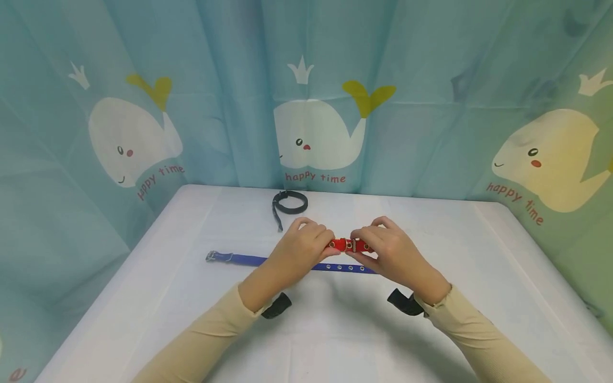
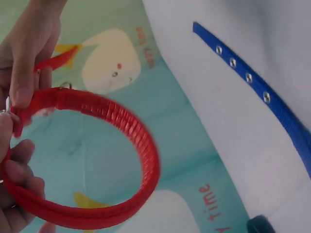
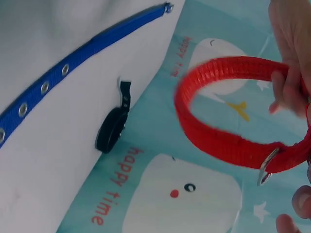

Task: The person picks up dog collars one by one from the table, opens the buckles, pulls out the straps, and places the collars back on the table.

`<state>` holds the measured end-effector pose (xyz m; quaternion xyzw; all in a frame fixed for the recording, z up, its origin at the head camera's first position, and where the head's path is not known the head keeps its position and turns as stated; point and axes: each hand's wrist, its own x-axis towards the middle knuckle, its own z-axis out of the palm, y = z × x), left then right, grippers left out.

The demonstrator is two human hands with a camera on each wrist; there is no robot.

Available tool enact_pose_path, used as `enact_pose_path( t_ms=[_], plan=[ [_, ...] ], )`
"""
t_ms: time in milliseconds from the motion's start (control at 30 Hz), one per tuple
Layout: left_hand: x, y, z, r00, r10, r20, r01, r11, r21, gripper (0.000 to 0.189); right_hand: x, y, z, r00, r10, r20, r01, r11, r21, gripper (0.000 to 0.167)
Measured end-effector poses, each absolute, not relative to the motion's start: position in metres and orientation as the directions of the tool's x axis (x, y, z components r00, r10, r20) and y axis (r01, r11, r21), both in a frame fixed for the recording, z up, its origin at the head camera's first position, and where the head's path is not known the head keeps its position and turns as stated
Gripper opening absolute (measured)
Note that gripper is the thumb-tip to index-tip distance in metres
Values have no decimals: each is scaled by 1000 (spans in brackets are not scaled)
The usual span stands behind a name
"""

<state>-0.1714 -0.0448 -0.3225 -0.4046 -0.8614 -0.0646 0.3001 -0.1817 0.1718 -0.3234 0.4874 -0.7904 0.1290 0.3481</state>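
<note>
Both hands hold a red collar [image 1: 341, 244] up over the table, its strap bent round into a loop with a buckle and metal-rimmed holes between the fingers. The left hand [image 1: 303, 246] pinches one side of the buckle area between thumb and fingers. On the other side, the right hand [image 1: 390, 249] grips the strap near the buckle, and a loose strap end [image 2: 56, 60] sticks out past it. A padded, ribbed lining shows inside the loop [image 2: 151, 158] in the left wrist view. A metal D-ring [image 3: 267, 166] hangs from the collar in the right wrist view.
A blue collar [image 1: 249, 260] lies stretched out flat on the white table [image 1: 191, 319], below and behind the hands. Farther back, a coiled black collar [image 1: 293, 211] lies near the table's far edge. A curtain with whales [image 1: 316, 133] hangs behind the table.
</note>
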Motion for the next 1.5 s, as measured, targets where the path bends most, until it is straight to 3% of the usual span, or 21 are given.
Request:
enact_pose_path(
  t_ms=[600,867,1100,1200,1400,1500],
  plan=[
    [-172,-48,-319,-505,697,509,749,647,-143,26,-181,172,-324,-294,-687,664,-874,475,105,42],
    [-172,-48,-321,-437,723,535,695,649,-310,28,-180,168,-322,-252,-719,648,-829,506,240,40],
    [-171,-48,-324,-439,717,541,671,662,-334,28,-178,168,-323,-250,-731,635,-778,542,317,39],
    [-171,-48,-325,-437,710,552,682,662,-311,26,-178,169,-325,-268,-713,648,-785,551,283,40],
    [-170,-49,-324,-463,695,550,712,662,-237,26,-180,174,-326,-324,-653,684,-844,526,103,39],
    [-170,-47,-325,-455,696,555,706,662,-252,26,-180,173,-327,-313,-664,679,-850,515,112,29]
  ],
)
